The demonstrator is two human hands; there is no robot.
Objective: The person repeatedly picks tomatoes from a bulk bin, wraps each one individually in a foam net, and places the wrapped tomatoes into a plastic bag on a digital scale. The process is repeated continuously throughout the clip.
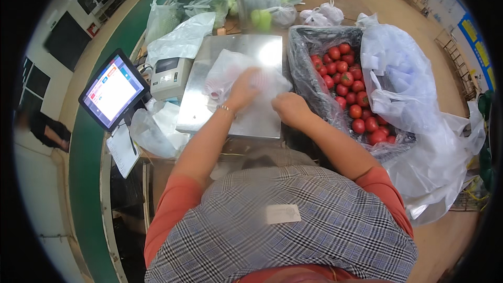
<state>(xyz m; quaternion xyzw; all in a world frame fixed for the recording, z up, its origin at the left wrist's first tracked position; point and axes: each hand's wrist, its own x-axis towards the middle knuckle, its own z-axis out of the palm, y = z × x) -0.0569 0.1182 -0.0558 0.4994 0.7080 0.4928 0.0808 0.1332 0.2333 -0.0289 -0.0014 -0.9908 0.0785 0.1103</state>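
A thin translucent plastic bag lies on the steel weighing platform, with something pinkish-red showing through it. My left hand reaches over the middle of the bag; its fingers are smeared by motion, and I cannot make out their grip. At the platform's right edge my right hand is closed in a fist on the bag's gathered right side. Just right of it stands a crate lined with clear plastic and holding many red tomatoes.
Left of the platform are a tilted touchscreen, a small label printer and a notepad. Bagged green vegetables fill the back, behind a metal pole. Loose white plastic sheeting drapes over the crate's right side.
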